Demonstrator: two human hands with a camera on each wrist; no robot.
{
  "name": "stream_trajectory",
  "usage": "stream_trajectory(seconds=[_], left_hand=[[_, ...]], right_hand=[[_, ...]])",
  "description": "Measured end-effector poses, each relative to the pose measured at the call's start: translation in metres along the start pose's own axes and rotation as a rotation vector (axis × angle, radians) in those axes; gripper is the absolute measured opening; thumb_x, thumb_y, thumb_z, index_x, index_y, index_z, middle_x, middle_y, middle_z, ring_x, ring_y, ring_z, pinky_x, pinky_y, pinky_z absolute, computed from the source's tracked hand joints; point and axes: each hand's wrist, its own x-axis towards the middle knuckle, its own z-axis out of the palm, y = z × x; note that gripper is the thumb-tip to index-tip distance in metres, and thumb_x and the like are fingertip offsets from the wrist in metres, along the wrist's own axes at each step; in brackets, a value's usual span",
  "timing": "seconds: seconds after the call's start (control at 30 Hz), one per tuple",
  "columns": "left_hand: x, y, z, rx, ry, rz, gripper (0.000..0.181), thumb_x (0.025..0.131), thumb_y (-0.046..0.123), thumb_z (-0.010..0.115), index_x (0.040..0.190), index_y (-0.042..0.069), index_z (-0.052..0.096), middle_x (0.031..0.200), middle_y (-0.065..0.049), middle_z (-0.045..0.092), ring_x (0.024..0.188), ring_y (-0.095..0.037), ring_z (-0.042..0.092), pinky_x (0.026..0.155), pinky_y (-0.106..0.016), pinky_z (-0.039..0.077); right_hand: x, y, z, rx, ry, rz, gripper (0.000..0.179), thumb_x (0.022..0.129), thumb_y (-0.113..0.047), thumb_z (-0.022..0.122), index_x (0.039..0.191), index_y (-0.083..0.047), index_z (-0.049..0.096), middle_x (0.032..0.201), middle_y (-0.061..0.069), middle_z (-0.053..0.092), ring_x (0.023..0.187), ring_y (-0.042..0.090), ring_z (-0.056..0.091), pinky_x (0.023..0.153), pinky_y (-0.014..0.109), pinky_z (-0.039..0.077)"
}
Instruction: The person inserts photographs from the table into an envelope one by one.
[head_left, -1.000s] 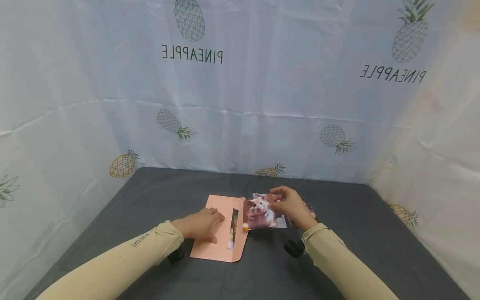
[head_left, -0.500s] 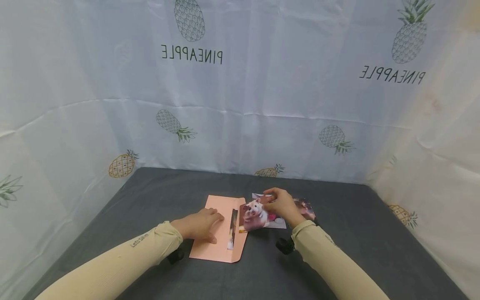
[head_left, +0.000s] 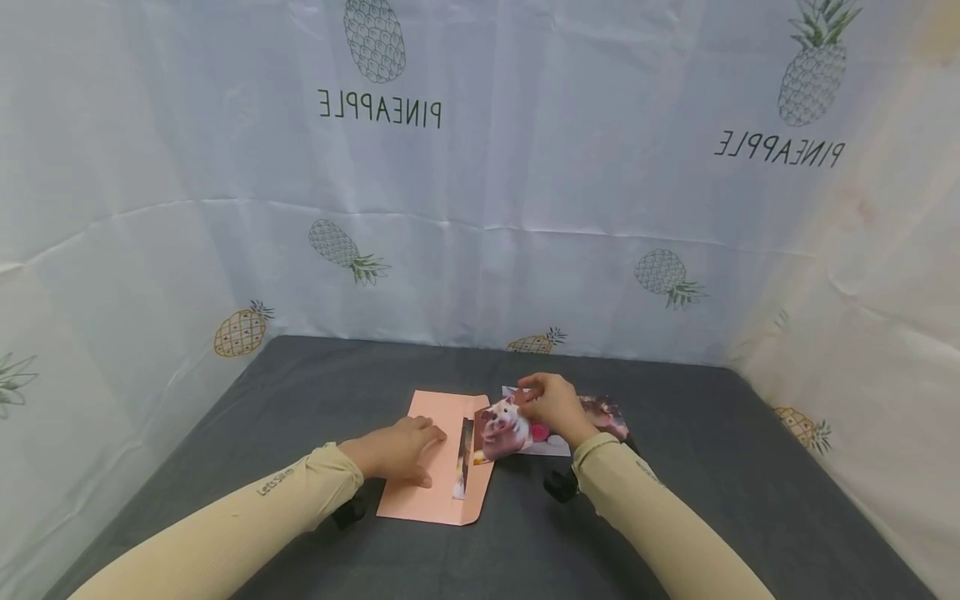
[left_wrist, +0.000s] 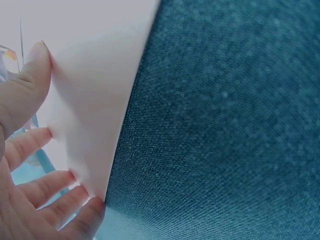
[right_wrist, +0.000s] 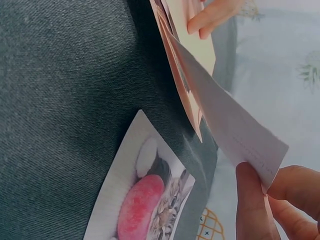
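A pink envelope (head_left: 435, 403) lies on the table, its flap side facing right. The fingertips of my left hand (head_left: 397, 454) rest spread on it; the left wrist view shows these fingers (left_wrist: 52, 186) along the envelope (left_wrist: 100, 55). Inside the opening a strip of a picture (head_left: 462, 467) shows. My right hand (head_left: 558, 408) pinches a hamster photo (head_left: 501, 429) by its right edge, between thumb and fingers. In the right wrist view the back of the photo (right_wrist: 235, 125) is plain and pale. The photo is tilted, its far edge right at the envelope's opening.
A photo with a pink oval and a cat (right_wrist: 142, 205) lies on the table beneath my right hand. Another dark photo (head_left: 606, 417) lies farther right. The dark tabletop (head_left: 337, 367) ends at a white curtain (head_left: 480, 283) printed with pineapples.
My right hand has moved left with the hamster photo, bringing it over the envelope's flap to the opening and uncovering more of the photos to the right. My left hand has stayed put.
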Motion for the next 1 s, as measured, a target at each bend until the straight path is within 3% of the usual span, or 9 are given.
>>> stream_trajectory(seconds=[1.0], left_hand=[[0.0004,0.0003,0.0007,0.000,0.001,0.009,0.062,0.076,0.033,0.082,0.130,0.013,0.056,0.143,-0.017,0.046,0.132,-0.036,0.044,0.105,-0.050,0.041]], right_hand=[[0.0082,-0.0016,0.0088,-0.024,-0.030,0.025,0.046,0.074,0.010,0.072,0.120,0.004,0.064,0.090,0.014,0.071,0.070,0.016,0.067,0.064,0.030,0.058]])
